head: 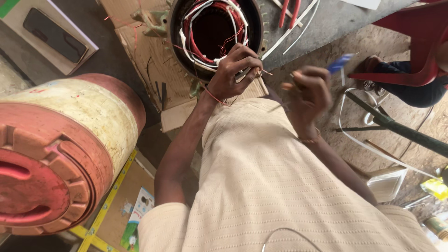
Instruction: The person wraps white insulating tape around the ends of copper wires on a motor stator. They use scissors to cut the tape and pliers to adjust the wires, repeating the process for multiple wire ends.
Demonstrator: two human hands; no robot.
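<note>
A round motor stator [175,32] with red and white-sleeved windings lies on cardboard [149,56] in front of me. My left hand [235,70] rests on its near rim, with the fingers closed on the winding wires there. A thin wire end sticks out beside the fingers. To the right of the stator, my right hand [308,91] is raised and blurred. It is closed on a small blue-handled tool [339,63] that points up and to the right. My beige shirt fills the lower middle of the view.
A large cream and red motor body [70,140] lies at the left. A dark phone [53,35] rests on a white board at top left. Another person's leg [406,86] and a red chair [420,42] are at top right, above a dark metal bar [401,130]. Loose white sleeving [294,28] lies beyond the stator.
</note>
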